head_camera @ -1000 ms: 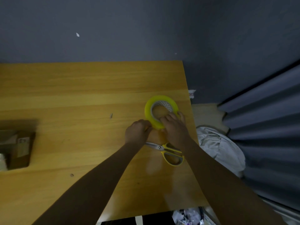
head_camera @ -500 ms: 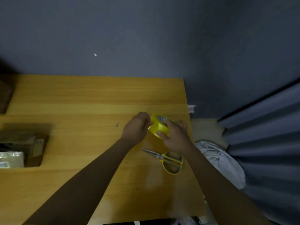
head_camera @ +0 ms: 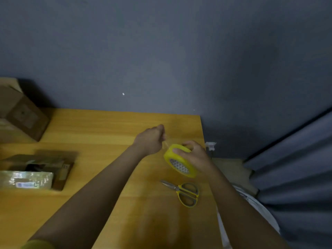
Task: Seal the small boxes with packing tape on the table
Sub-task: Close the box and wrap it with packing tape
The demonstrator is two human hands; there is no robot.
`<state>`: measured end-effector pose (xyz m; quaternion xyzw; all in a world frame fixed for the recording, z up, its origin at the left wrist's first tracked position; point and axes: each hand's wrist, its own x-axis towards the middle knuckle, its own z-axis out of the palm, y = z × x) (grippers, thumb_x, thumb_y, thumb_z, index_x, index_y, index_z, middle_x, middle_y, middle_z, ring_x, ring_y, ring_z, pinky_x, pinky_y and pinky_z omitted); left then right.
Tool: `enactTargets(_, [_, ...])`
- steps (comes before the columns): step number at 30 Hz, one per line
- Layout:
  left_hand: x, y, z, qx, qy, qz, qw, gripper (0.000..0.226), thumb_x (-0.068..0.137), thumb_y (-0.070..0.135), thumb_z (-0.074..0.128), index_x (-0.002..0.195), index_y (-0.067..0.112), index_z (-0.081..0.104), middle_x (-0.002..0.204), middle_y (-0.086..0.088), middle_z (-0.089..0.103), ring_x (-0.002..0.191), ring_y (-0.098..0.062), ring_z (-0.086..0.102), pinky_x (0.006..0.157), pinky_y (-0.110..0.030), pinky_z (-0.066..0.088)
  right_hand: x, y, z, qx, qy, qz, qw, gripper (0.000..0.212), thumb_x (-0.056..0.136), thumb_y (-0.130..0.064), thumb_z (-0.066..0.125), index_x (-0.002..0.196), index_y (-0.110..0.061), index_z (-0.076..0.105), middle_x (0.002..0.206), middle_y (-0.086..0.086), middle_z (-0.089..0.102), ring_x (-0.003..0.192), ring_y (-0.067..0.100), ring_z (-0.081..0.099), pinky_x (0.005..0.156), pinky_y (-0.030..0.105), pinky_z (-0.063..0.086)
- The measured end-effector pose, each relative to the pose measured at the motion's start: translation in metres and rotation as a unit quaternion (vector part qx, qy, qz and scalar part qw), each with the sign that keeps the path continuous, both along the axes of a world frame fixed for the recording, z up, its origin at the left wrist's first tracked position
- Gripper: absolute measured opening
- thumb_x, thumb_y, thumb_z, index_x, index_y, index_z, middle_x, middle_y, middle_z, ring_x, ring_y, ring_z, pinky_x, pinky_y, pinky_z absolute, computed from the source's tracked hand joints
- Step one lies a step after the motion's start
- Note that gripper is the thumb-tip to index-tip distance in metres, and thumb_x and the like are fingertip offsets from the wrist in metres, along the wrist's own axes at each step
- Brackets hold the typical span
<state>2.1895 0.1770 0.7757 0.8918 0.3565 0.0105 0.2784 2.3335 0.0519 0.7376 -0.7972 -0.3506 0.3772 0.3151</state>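
The right hand [head_camera: 195,157] grips the yellow tape roll [head_camera: 179,163] with curled fingers, above the table [head_camera: 107,126]. The left hand [head_camera: 150,141], fingers closed, pinches the tape end beside it. The scissors [head_camera: 185,192] lie below the roll; small boxes [head_camera: 36,169] lie far left.

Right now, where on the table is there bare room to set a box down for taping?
Bare wood lies between the open box at the left and the left hand, and along the back edge of the table by the wall. It is crowded on the right: right hand, tape roll and scissors.
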Motion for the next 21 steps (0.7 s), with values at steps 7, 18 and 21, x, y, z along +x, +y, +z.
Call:
enactTargets(7, [-0.026,0.009,0.035,-0.044,-0.095,0.042,0.994,0.019,0.101,0.026,0.046,0.088,0.014,0.040,0.077,-0.002,0.049,0.075,-0.026,0.048,0.063,-0.032,0.030,-0.009,-0.016,0.024,0.108,0.133,0.022,0.985,0.022,0.087,-0.035,0.069,0.104,-0.036,0.057,0.117,0.003,0.057,0.099,0.018,0.060,0.071,0.027,0.051])
enactTargets(18, [-0.082,0.004,0.043,0.091,-0.093,0.148,0.980,0.019,0.102,0.030,0.041,0.096,0.012,0.044,0.084,-0.005,0.047,0.085,-0.033,0.050,0.060,-0.035,0.029,-0.035,0.018,0.035,-0.047,-0.064,0.114,0.990,0.082,0.076,-0.070,0.062,0.128,-0.006,0.058,0.135,0.009,0.055,0.122,0.028,0.053,0.094,0.036,0.043])
enactTargets(21, [-0.117,0.022,0.036,0.066,-0.112,0.219,0.967,0.019,0.102,0.030,0.041,0.092,0.014,0.041,0.084,-0.006,0.050,0.082,-0.033,0.051,0.062,-0.035,0.032,-0.049,0.026,0.049,-0.016,0.007,0.133,0.991,0.057,0.076,-0.062,0.069,0.114,-0.020,0.063,0.111,0.001,0.064,0.105,0.022,0.062,0.083,0.031,0.049])
